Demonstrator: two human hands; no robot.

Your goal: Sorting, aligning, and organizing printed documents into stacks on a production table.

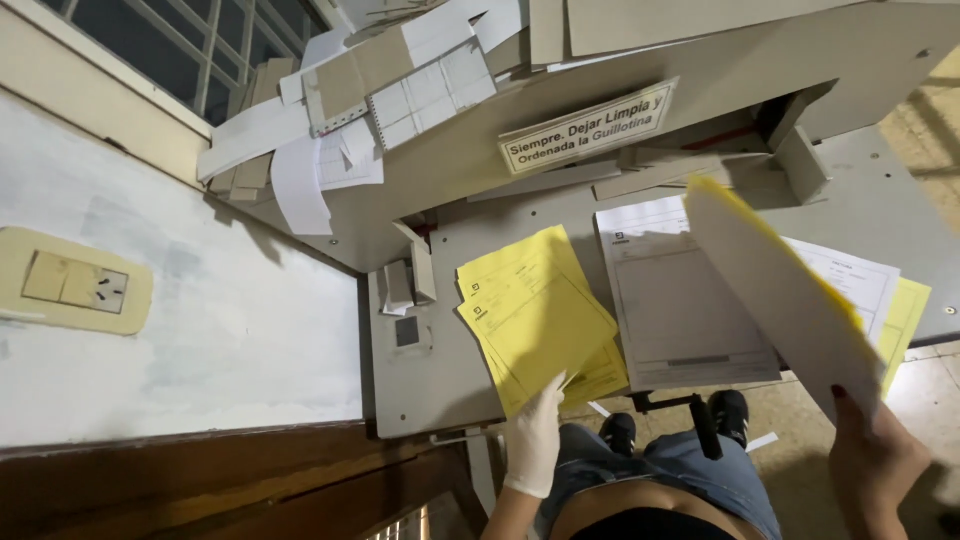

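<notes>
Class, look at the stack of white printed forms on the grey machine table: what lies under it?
Under the white forms a yellow sheet pokes out at the right edge, lying on the grey table. The raised sheaf in the right hand covers part of it; anything deeper is hidden.

The gloved left hand (pixel 535 435) presses its fingertips on the near edge of the yellow forms (pixel 535 315) lying on the grey machine table (pixel 430 385). The right hand (pixel 875 465) pinches a bent stack of sheets (pixel 775 290); beyond its fingers lie white forms (pixel 675 300).
</notes>
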